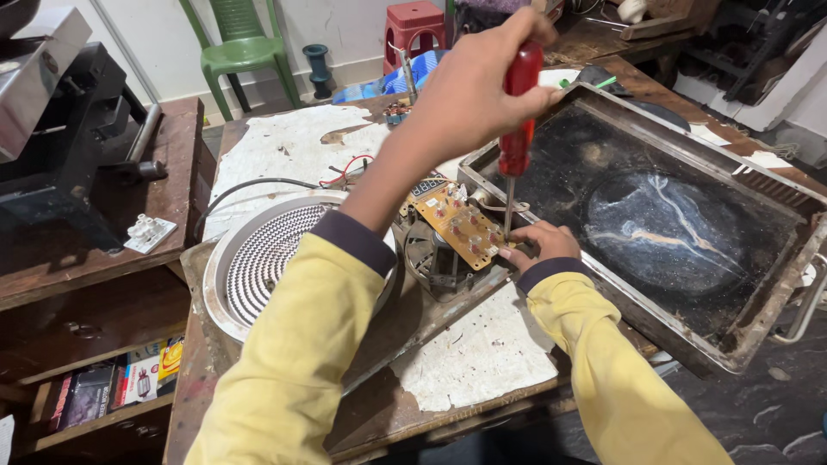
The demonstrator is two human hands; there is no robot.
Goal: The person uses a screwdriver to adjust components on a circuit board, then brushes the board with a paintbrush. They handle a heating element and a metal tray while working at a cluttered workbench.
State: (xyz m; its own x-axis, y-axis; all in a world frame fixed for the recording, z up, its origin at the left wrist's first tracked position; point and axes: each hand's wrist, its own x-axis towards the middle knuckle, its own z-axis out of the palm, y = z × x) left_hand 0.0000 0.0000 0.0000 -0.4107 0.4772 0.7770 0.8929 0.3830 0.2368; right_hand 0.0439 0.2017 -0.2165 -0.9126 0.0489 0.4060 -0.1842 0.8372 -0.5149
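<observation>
Clenched around the red handle of a screwdriver point(515, 129), the left hand point(472, 86) holds the tool nearly upright, long axis vertical, handle topmost and the metal shaft pointing down at the right edge of an orange circuit board point(461, 222). Pinching at the shaft's tip, the right hand point(538, 245) rests with fingertips closed beside the board; whether anything small sits between them cannot be told. Both forearms wear yellow sleeves with dark cuffs; the left arm crosses over the right.

Head view, surroundings: the board lies in an opened cooker base on a worn wooden workbench point(362, 413), between a round white heating coil point(267, 258) on the left and a tilted black glass cooktop panel point(655, 215) on the right. Colourful flat packages point(146, 370) stand on a lower shelf at left. A green plastic chair point(241, 47) and a red stool point(415, 26) stand behind.
</observation>
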